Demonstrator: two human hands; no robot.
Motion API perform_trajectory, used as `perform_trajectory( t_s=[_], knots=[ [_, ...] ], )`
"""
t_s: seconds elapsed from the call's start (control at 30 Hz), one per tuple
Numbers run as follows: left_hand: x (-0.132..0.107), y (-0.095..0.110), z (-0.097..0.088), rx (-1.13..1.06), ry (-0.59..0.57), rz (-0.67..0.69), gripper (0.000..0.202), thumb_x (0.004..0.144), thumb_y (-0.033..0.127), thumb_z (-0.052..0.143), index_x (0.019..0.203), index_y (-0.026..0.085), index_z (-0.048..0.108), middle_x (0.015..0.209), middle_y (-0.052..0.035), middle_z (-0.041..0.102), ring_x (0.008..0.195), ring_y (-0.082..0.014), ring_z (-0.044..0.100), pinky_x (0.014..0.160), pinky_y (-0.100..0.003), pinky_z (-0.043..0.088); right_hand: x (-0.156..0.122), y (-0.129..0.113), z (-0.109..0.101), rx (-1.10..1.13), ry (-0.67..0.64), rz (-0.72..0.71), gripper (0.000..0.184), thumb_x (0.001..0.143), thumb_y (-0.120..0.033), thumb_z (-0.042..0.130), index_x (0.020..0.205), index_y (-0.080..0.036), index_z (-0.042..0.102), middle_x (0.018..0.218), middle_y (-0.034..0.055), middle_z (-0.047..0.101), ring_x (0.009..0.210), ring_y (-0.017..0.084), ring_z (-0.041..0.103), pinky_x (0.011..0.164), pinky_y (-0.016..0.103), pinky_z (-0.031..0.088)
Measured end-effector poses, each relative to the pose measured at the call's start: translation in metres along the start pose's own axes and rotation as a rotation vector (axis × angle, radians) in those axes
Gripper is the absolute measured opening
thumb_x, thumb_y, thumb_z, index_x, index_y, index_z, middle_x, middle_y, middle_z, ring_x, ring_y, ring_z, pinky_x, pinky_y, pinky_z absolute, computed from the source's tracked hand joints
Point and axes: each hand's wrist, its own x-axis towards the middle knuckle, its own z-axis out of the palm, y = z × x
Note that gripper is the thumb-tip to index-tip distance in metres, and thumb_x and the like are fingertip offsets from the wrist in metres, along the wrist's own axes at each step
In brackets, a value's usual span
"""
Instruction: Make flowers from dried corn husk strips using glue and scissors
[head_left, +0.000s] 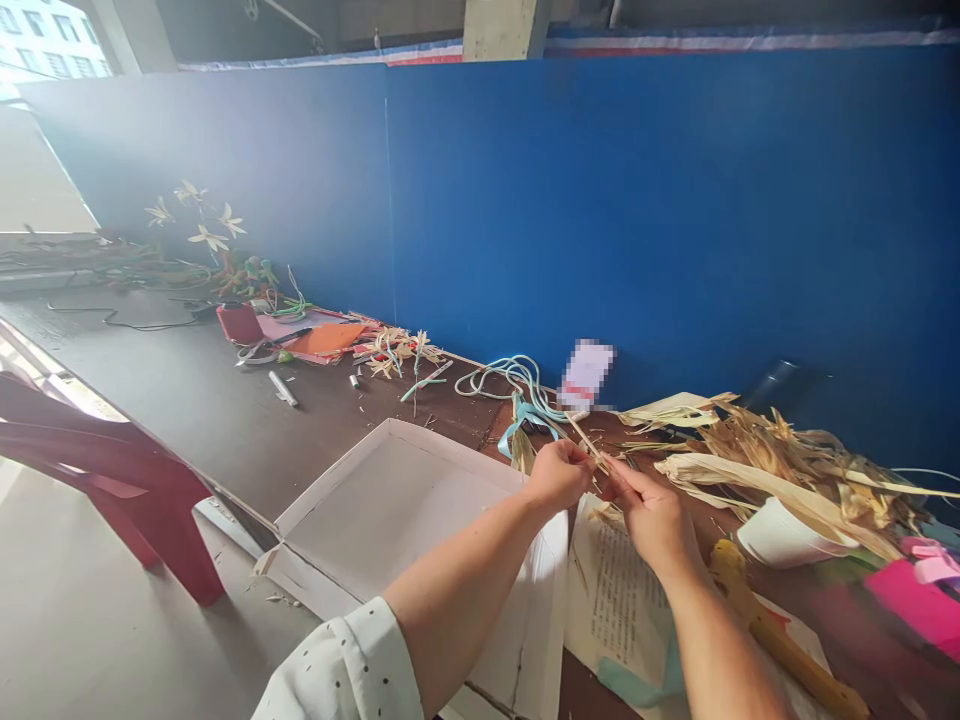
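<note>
Close together above the table, my left hand (561,472) and my right hand (649,508) both pinch a thin pale strip (581,434). It looks like dried husk and slants up and left from between the fingers; the part inside my grip is hidden. Just behind my left hand lie a light-blue ribbon (534,412) and a loop of pale-blue cord (517,368). A shallow white box lid (390,480) sits under my left forearm. Below my right hand rests a printed sheet (619,590).
Dried corn husks (787,450) pile up at right by a white cup (795,532) and a yellow tool (780,625). Husk flowers (397,350), orange paper (326,340) and a red object (240,324) lie along the blue partition (600,200). A red chair (142,480) stands at left.
</note>
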Motion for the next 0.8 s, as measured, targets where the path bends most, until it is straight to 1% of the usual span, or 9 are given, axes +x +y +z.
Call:
perform_trajectory(
  t_s=[0.07,0.17,0.23,0.3,0.4,0.47,0.6,0.7,0.8],
  knots=[
    [-0.001,0.001,-0.001,0.047,0.027,-0.008,0.012,0.072,0.021,0.066,0.067,0.014,0.057,0.051,0.0037,0.049,0.044,-0.0062,0.041,0.044,-0.018,0.03,0.002,0.002,-0.006,-0.115,0.162,0.021,0.044,0.077,-0.048,0.058,0.113,-0.027,0.07,0.075,0.0044,0.069,0.062,0.018,0.055,0.053,0.028,0.038],
    [0.001,0.003,-0.003,0.067,0.048,-0.032,0.009,0.072,0.019,0.064,0.066,0.014,0.058,0.05,0.0038,0.048,0.044,-0.0067,0.041,0.045,-0.019,0.03,0.003,0.0,-0.013,0.118,0.294,0.145,0.055,0.076,-0.049,0.06,0.125,-0.025,0.062,0.074,0.0046,0.067,0.049,0.013,0.044,0.045,0.026,0.032],
    [0.002,0.005,-0.003,0.037,0.053,-0.039,0.009,0.072,0.019,0.064,0.066,0.014,0.059,0.051,0.0033,0.049,0.046,-0.0068,0.043,0.047,-0.019,0.033,0.0,-0.004,-0.014,0.406,0.166,0.203,0.066,0.073,-0.049,0.065,0.133,-0.025,0.054,0.072,0.0026,0.065,0.045,0.009,0.036,0.041,0.023,0.027],
    [0.002,0.007,-0.004,-0.013,0.042,-0.023,0.01,0.072,0.018,0.065,0.066,0.013,0.059,0.053,0.0029,0.051,0.047,-0.0063,0.043,0.05,-0.019,0.036,-0.004,-0.009,-0.01,0.571,-0.053,0.254,0.069,0.069,-0.047,0.071,0.133,-0.027,0.053,0.07,0.0001,0.062,0.044,0.006,0.03,0.04,0.021,0.021],
    [-0.002,0.011,-0.004,-0.066,0.002,-0.012,0.01,0.073,0.016,0.063,0.065,0.013,0.058,0.054,0.0024,0.052,0.048,-0.0059,0.045,0.051,-0.019,0.036,-0.009,-0.014,-0.002,0.577,-0.294,0.303,0.067,0.068,-0.047,0.073,0.129,-0.026,0.057,0.066,-0.0014,0.058,0.043,0.004,0.024,0.04,0.019,0.013],
    [-0.005,0.012,-0.004,-0.076,-0.005,-0.001,0.01,0.073,0.014,0.062,0.065,0.012,0.057,0.055,0.0023,0.053,0.049,-0.0059,0.046,0.052,-0.018,0.036,-0.009,-0.013,0.003,0.53,-0.309,0.297,0.067,0.068,-0.051,0.071,0.128,-0.024,0.058,0.063,-0.0025,0.055,0.042,0.004,0.024,0.04,0.019,0.012],
    [-0.006,0.006,-0.003,0.054,0.0,0.015,0.007,0.07,0.017,0.064,0.067,0.014,0.059,0.052,0.0036,0.052,0.047,-0.0065,0.042,0.048,-0.019,0.032,-0.001,0.0,0.001,0.198,-0.147,0.144,0.055,0.073,-0.053,0.064,0.12,-0.024,0.066,0.064,-0.0012,0.057,0.046,0.008,0.035,0.042,0.022,0.022],
    [-0.003,0.002,-0.003,0.119,0.029,0.014,0.008,0.07,0.019,0.066,0.067,0.014,0.059,0.05,0.0044,0.049,0.046,-0.0069,0.04,0.047,-0.02,0.03,0.004,0.007,-0.006,-0.048,0.114,0.077,0.046,0.076,-0.049,0.06,0.116,-0.027,0.069,0.072,0.0023,0.064,0.052,0.012,0.043,0.046,0.025,0.03],
    [0.001,0.002,-0.005,0.106,0.061,0.007,0.008,0.071,0.02,0.065,0.069,0.015,0.06,0.05,0.0045,0.048,0.045,-0.0066,0.039,0.047,-0.02,0.03,0.002,0.003,-0.012,0.197,0.224,0.173,0.06,0.075,-0.051,0.06,0.13,-0.028,0.058,0.074,0.0025,0.065,0.046,0.011,0.039,0.043,0.025,0.029]
  ],
)
